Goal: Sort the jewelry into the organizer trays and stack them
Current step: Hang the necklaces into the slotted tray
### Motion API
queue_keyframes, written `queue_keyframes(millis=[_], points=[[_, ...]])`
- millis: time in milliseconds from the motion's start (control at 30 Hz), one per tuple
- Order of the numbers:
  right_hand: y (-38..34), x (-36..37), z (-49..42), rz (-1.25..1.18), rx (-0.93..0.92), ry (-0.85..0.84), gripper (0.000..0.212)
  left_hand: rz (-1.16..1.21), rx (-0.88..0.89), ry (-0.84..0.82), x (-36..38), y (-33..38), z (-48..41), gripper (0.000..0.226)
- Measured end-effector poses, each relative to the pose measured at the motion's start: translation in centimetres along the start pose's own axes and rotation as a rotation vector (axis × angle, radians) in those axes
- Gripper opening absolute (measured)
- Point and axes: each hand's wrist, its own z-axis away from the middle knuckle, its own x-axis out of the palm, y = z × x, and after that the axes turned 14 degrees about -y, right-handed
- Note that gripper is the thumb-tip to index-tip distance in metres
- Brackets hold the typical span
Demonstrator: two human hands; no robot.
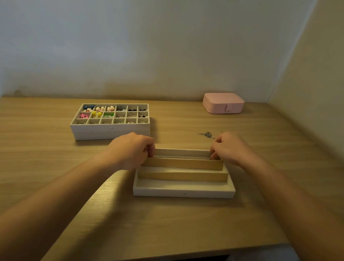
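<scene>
**Figure 1. Both hands at the far channel of the long tray**

From my remote station, the head view shows a wooden table (35, 157) set into a corner of pale walls. Nearest me lies the long tray (183, 192), white-walled and split lengthwise by two tan dividers (184, 164). The left hand (131, 150) sits at the left end of its far channel (182, 153) and the right hand (230, 147) at the right end. Both are knuckles-up with the fingers curled down to the tray's rim. A thin pale line runs along that channel between the two hands (possibly a chain, though I cannot make it out). I therefore cannot tell whether either hand pinches something or merely rests its fingertips on the tray.

Behind and to the left, apart from the long tray, stands the grid tray (111, 132). Its small cells on the left hold colourful earrings (96, 111), and darker pieces lie in the cells to the right. A small silver piece (207, 134) lies loose on the table just beyond the right hand. At the back right, near the wall, is a closed pink case (223, 103) with a snap tab on its front.
</scene>
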Motion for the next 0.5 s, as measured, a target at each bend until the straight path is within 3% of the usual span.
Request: queue_keyframes(millis=[267,500], points=[[-0.05,0.04,0.21,0.001,-0.035,0.064,0.027,0.083,0.003,0.031,-0.08,-0.44,0.00,0.029],[0.12,0.27,0.21,-0.004,-0.040,0.023,0.029,0.075,0.003,0.003,0.22,-0.07,0.14,0.029]])
